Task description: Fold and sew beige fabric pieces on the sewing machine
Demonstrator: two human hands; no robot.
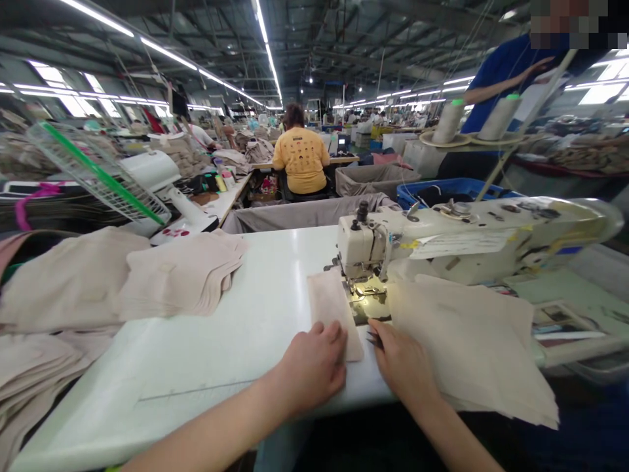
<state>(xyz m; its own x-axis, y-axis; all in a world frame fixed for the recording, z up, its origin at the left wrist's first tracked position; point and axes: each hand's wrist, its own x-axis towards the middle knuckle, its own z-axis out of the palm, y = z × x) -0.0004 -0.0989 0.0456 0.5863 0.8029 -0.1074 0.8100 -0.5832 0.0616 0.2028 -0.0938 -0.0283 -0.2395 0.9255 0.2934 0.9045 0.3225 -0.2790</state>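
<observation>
A small beige fabric piece (pixel 330 295) lies on the pale table just left of the sewing machine's needle area. My left hand (pixel 317 360) rests on its lower part with curled fingers pressing it down. Just in front of the lit metal needle plate (pixel 368 303) is my right hand (pixel 400 357), its fingers closed around a small dark metal tool (pixel 374 339), perhaps snips. The white sewing machine (pixel 363 246) stands over the plate. Right of my right hand, a stack of larger beige panels (pixel 472 341) reaches past the table's front edge.
Beige fabric stacks (pixel 181 275) cover the table's left side, near a white fan (pixel 152 174) with a green strip. Thread cones (pixel 448 122) stand behind the machine. Beyond are a blue bin (pixel 407 194), a seated person in a yellow shirt (pixel 301 160) and a person in blue (pixel 496 75).
</observation>
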